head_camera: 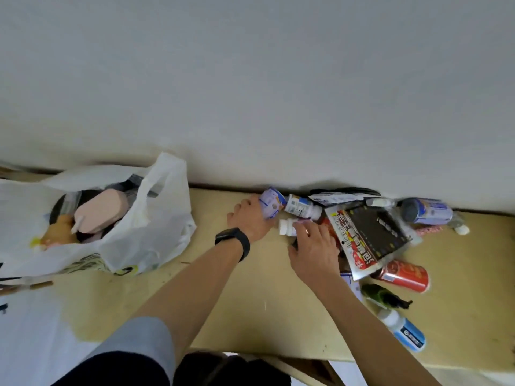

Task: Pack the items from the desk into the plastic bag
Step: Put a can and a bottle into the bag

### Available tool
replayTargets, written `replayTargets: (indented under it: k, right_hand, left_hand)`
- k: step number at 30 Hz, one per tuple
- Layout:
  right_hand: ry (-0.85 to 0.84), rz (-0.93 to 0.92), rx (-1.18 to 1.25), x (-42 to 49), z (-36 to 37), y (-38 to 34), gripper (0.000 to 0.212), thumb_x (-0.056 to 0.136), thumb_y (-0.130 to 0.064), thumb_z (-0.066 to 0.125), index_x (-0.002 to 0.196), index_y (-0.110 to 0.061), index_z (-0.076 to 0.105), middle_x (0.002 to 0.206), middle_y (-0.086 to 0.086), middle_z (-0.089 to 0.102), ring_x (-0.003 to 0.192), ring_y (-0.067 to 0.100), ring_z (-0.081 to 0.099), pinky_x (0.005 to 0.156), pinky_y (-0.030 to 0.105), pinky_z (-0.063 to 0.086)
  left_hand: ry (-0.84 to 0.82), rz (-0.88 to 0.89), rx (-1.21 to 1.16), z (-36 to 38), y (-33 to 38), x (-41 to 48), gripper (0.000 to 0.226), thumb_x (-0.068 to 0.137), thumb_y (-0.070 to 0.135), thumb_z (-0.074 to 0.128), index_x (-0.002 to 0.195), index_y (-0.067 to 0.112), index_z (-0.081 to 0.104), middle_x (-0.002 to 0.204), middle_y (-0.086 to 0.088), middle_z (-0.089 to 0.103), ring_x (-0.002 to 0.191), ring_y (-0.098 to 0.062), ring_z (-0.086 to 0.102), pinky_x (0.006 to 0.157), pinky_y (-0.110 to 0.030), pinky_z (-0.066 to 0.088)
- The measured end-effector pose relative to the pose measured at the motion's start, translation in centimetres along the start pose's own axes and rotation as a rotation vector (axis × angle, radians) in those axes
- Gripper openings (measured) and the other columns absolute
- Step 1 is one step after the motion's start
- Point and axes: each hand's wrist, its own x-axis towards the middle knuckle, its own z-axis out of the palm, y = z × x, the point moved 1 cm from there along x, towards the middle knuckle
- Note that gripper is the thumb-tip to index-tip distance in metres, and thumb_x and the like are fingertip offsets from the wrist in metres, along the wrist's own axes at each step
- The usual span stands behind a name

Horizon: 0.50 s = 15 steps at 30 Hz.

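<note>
A white plastic bag (156, 218) stands open at the left of the desk (228, 296) with a pink item and other things inside. At the desk's back edge my left hand (249, 220) grips a small blue-and-white carton (271, 204). Beside it my right hand (313, 250) rests on the pile, its fingers pinching a small white bottle (287, 227). A white labelled bottle (302, 208) lies just behind that. A black-and-red snack packet (367, 240) lies to the right of my right hand.
To the right lie a red can (404, 275), a dark green bottle (380, 292), a blue-labelled white bottle (404, 330) and a blue can (426, 211) by the wall (250, 79). The desk's front edge runs below my forearms.
</note>
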Motion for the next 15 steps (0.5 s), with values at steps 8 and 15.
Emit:
replayTargets:
  k: [8, 15]
  right_hand:
    - [-0.109, -0.06, -0.287, 3.9, 1.3, -1.1, 0.045, 0.084, -0.018, 0.06, 0.128, -0.018, 0.053, 0.13, 0.009, 0.049, 0.121, 0.031, 0.043, 0.096, 0.043, 0.04]
    - [-0.045, 0.046, -0.181, 3.0, -1.0, -3.9, 0.048, 0.081, -0.032, 0.072, 0.123, -0.012, 0.06, 0.121, 0.011, 0.061, 0.113, 0.037, 0.049, 0.088, 0.048, 0.042]
  left_hand:
    - [0.02, -0.035, -0.277, -2.3, -4.7, -5.1, 0.054, 0.081, 0.049, 0.068, 0.117, 0.012, 0.054, 0.111, -0.003, 0.053, 0.096, -0.023, 0.058, 0.073, -0.03, 0.045]
    - [0.05, -0.009, -0.353, -7.2, -10.2, -13.7, 0.065, 0.079, 0.052, 0.068, 0.131, 0.018, 0.047, 0.119, 0.004, 0.046, 0.098, -0.014, 0.053, 0.079, -0.023, 0.043]
